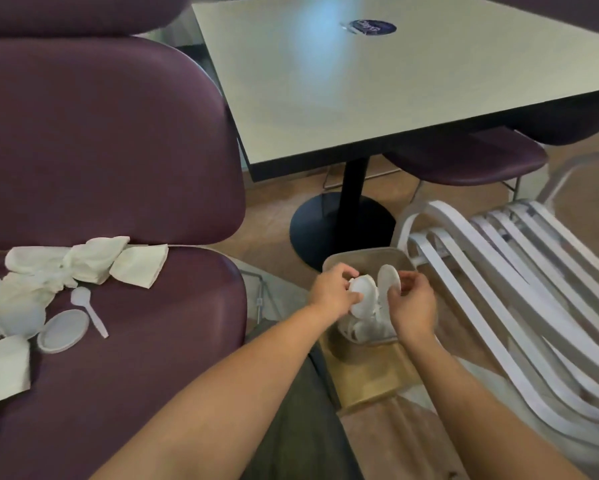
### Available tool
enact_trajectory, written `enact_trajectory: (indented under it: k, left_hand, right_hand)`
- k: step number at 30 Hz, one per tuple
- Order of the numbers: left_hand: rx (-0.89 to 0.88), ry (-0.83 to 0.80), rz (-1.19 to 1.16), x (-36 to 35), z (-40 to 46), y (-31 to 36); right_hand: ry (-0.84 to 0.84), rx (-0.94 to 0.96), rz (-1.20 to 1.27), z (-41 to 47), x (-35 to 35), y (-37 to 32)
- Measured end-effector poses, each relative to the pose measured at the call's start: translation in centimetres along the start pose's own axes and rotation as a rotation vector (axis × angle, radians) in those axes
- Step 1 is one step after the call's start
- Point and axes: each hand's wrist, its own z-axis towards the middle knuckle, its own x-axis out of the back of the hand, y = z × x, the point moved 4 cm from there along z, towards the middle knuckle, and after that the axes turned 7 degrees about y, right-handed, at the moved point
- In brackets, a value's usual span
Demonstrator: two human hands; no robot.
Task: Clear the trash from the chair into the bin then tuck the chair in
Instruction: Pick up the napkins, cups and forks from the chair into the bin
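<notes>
Chair (125, 358) seat, purple, pulled out from table (377, 81): napkins (93, 258), lid (62, 330), spoon (89, 315) on it, uncleared. Bin (357, 259) on floor beside chair, part-filled w/ white plastic. Step in hand: dumping. Left hand (332, 292) grip closed on a white cup (362, 294), right hand (410, 306) pinching a white disc (389, 278), both over bin. Next, by judgement: let go, reach back for remaining trash; tuck-in pending.

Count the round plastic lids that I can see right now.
3: one lies flat on the chair seat beside the spoon; one in each of the hands over the bin. More may hide under the napkins.
</notes>
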Motion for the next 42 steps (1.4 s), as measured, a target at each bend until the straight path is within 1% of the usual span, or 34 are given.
enact_trajectory:
  k: [4,8,14,18,23,30,35,38,40,42]
  left_hand:
    - [0.008,-0.001,0.077,-1.5,0.5,-0.3]
    - [0.009,0.083,0.032,0.6,0.6,-0.5]
    - [-0.009,0.177,-0.032,7.0,-0.2,-1.3]
    - [0.021,0.258,-0.033,12.6,-1.9,-3.1]
    - [0.098,0.402,-0.001,19.4,-5.3,-7.7]
    - [0.251,0.482,0.061,27.0,-9.1,-15.0]
    - [0.324,0.505,0.193,31.0,-11.7,-20.5]
    - [0.343,0.522,0.419,32.8,-12.7,-23.1]
    - [0.343,0.500,0.596,33.5,-12.9,-24.0]
    - [0.333,0.463,0.711,34.1,-12.7,-25.0]
  right_hand:
    - [-0.135,-0.016,-0.139,0.3,-1.5,2.3]
    - [-0.189,0.033,-0.111,-0.7,-2.4,1.0]
    - [-0.265,0.123,-0.013,-2.9,-4.3,-4.3]
    - [-0.345,0.171,0.048,-5.8,-6.9,-8.1]
    - [-0.430,0.276,0.073,-10.5,-11.3,-12.3]
    - [-0.570,0.320,0.071,-17.6,-16.7,-15.9]
    - [-0.678,0.349,0.006,-22.0,-20.8,-16.8]
    - [-0.744,0.363,-0.044,-24.2,-23.2,-17.0]
    - [-0.775,0.389,-0.089,-25.4,-24.5,-17.1]
    - [-0.808,0.420,-0.136,-26.5,-26.1,-17.1]
